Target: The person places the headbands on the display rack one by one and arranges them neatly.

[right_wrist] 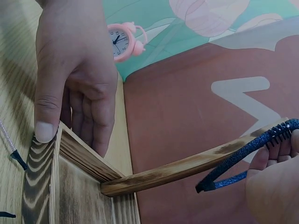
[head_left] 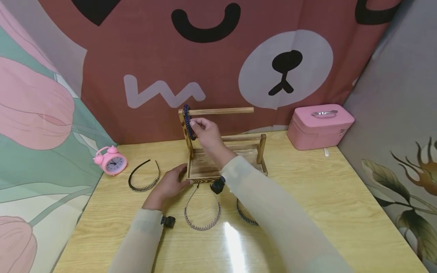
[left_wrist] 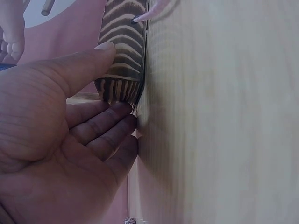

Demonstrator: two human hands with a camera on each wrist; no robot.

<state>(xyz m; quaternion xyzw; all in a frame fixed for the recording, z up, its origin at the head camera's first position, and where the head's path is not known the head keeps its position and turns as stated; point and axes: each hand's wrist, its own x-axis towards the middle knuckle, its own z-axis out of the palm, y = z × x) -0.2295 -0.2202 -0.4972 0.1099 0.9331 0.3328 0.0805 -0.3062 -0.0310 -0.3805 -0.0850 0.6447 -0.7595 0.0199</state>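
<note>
My right hand pinches a dark blue toothed headband between thumb and fingers. The headband sits at the left end of the top bar of a wooden rack, right beside the upright post. In the right wrist view the blue headband overlaps the post's upper end, its teeth close to my fingertips. Low down, my left hand holds the rack's front left corner. Its thumb lies on the striped front face, the other fingers against the side, near the table.
A black headband lies left of the rack, a pale pink one in front, and a dark one partly under my right sleeve. A pink alarm clock stands at the left; a pink case and small white clip at the right.
</note>
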